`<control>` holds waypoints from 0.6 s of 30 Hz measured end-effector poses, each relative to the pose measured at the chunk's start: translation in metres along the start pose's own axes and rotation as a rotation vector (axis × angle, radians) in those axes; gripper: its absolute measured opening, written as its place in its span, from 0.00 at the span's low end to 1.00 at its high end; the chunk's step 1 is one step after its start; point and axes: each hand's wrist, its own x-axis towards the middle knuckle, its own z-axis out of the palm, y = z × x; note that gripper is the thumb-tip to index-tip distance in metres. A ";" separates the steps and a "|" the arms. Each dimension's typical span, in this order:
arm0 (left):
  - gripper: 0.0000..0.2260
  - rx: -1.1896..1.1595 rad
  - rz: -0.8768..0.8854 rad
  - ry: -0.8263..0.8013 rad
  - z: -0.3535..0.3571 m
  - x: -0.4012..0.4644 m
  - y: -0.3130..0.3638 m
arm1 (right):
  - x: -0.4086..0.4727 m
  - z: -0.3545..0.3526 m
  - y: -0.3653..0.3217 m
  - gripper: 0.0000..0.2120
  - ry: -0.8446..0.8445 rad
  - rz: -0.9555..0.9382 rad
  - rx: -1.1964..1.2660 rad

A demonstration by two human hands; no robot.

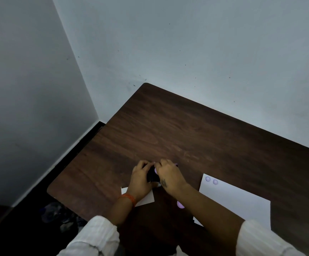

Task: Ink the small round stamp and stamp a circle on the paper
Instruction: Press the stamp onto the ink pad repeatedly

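My left hand and my right hand meet over the middle of the dark wooden table. Between them sits a small black object, apparently the ink pad, with my left fingers curled on its far side. A small purple round stamp shows at my right fingertips, right against the black object. The white paper lies to the right, with two pale purple stamped circles near its far left corner. My hands hide most of the pad and the stamp.
A smaller white sheet lies under my left wrist. Another purple round piece rests on the table beside my right forearm. Walls close in behind and to the left; the table's left edge drops to a dark floor with clutter.
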 end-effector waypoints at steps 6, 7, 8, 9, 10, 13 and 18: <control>0.32 0.005 0.011 -0.003 0.000 0.002 0.000 | 0.008 -0.006 0.016 0.17 -0.062 -0.109 -0.014; 0.32 0.004 0.014 -0.002 0.000 0.002 0.000 | 0.007 -0.005 0.014 0.16 -0.039 -0.081 0.008; 0.32 0.002 0.016 -0.003 -0.001 0.002 0.000 | 0.004 -0.002 0.011 0.16 -0.009 -0.052 0.035; 0.32 0.002 0.018 -0.003 -0.001 0.001 0.001 | 0.001 0.001 0.009 0.17 0.021 -0.026 0.066; 0.32 0.005 0.020 -0.005 -0.001 0.001 0.001 | -0.001 0.004 0.007 0.17 0.052 -0.005 0.096; 0.33 -0.009 0.010 -0.009 -0.003 0.000 0.003 | -0.002 -0.001 0.010 0.10 0.104 0.032 0.233; 0.35 -0.016 0.016 -0.011 -0.004 -0.002 0.003 | -0.010 -0.001 0.019 0.10 0.079 0.023 0.321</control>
